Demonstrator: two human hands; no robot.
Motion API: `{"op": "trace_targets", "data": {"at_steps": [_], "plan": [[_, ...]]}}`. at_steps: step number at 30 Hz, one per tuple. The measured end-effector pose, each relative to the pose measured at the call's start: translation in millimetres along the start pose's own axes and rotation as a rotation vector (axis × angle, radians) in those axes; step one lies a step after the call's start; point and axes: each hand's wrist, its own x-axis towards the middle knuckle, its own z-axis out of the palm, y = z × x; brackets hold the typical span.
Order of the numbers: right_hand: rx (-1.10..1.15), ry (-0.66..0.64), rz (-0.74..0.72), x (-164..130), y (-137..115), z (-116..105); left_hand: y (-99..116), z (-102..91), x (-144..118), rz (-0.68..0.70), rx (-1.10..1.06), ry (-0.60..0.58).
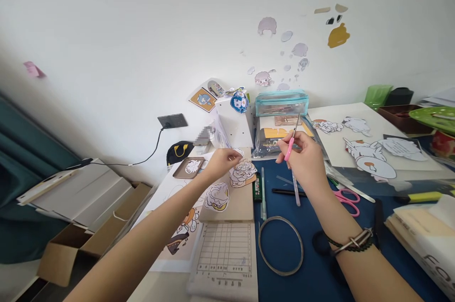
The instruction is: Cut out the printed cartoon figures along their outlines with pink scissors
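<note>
My left hand (224,163) is closed in a pinch above the paper cutouts at the middle of the desk. Whatever its fingertips hold is too small to make out. A flower-like paper cutout (243,173) lies just below those fingers, and another cutout (216,196) is nearer to me on the same beige board (227,215). My right hand (301,152) is raised over the blue mat (280,216). It grips a pink-handled tool (290,149) whose slim metal end points upward. Pink scissors (347,200) lie beside my right forearm, partly hidden by it.
A metal ring (280,271) and pens (263,193) lie on the mat. Behind stand a white box (234,124) and a teal pencil case (282,103). More cutouts (369,157) rest at right, near a tissue pack (423,240). An open carton (67,250) is at left.
</note>
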Motion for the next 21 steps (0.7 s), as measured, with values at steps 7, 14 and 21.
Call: {"op": "trace_targets", "data": {"at_steps": [7, 14, 21], "plan": [[-0.024, -0.059, 0.035, 0, 2, 3, 4, -10.0, -6, -0.130, -0.318, -0.020], [-0.039, -0.063, 0.048, 1, 5, 3, 5, -11.3, -6, -0.199, -0.376, -0.064], [-0.044, -0.069, 0.042, 1, 6, 3, 1, -12.3, -2, -0.201, -0.253, -0.140]]}}
